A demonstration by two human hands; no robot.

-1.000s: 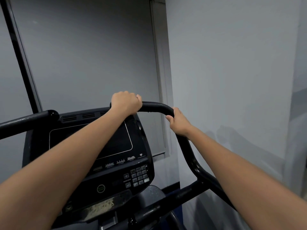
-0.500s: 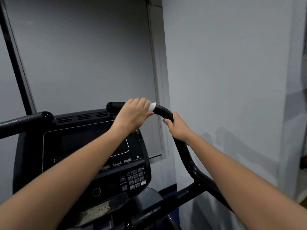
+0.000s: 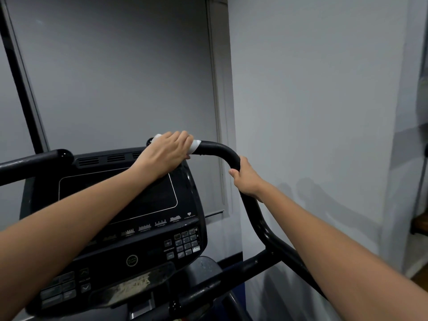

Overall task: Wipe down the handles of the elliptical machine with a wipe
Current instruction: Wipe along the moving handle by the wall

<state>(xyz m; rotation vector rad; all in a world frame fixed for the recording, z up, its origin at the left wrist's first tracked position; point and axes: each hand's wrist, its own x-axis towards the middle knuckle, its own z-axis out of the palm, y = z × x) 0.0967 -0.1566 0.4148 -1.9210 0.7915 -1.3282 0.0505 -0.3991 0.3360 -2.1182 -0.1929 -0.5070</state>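
Note:
The elliptical's right handle (image 3: 222, 152) is a black curved bar that bends down to the frame. My left hand (image 3: 168, 150) grips its top end with a white wipe (image 3: 196, 144) wrapped round the bar; white edges show on both sides of my fingers. My right hand (image 3: 246, 178) grips the same handle just below the bend, thumb on the near side. The left handle (image 3: 34, 162) juts in from the left edge, untouched.
The black console (image 3: 129, 216) with its dark screen and keypad sits under my left forearm. A grey wall and window blind stand close behind. A white wall runs along the right, with a doorway opening at the far right.
My left hand slid right along the handle top, then back left toward its end, with the wipe now showing at both sides. The right hand kept its grip below the bend.

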